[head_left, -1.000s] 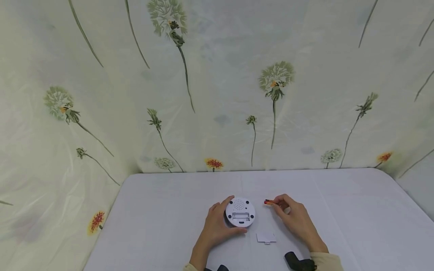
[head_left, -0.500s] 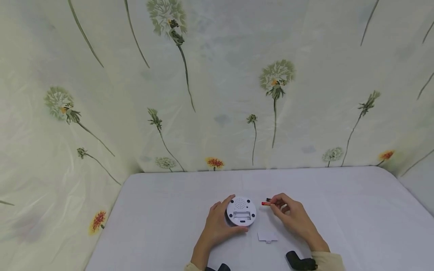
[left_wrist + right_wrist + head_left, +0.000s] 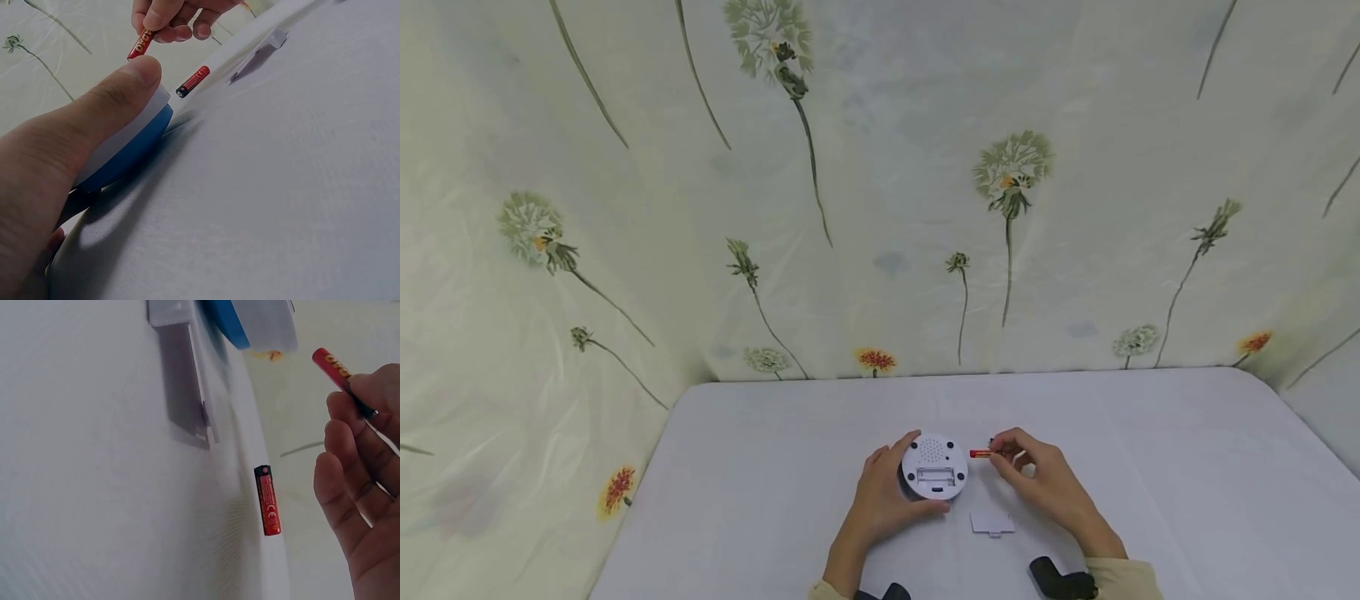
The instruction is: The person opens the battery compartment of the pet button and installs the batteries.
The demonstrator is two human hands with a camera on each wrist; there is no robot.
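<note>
A round white device [image 3: 932, 450] with a blue underside [image 3: 134, 147] is gripped at its edge by my left hand [image 3: 883, 492], thumb at the near side and fingers round the far left. Its back faces up, showing speaker holes, dark feet and a battery compartment [image 3: 936, 477] with bare springs. Just right of it, my right hand [image 3: 1037, 475] pinches a red and black battery [image 3: 337, 372] between thumb and index finger, its red end toward the device. A second such battery [image 3: 267, 500] lies on the table below that hand, mostly hidden by the fingers in the head view.
The white battery cover [image 3: 992, 522] lies on the white tablecloth [image 3: 760, 500], in front of and between the hands. Dark wrist gear [image 3: 1062, 578] sits by the right cuff. A flower-printed curtain [image 3: 880, 167] rises behind the table's far edge.
The battery in my right hand has moved left toward the device, apart from the other battery, which sat next to it in view earlier. My left hand keeps its grip on the device.
</note>
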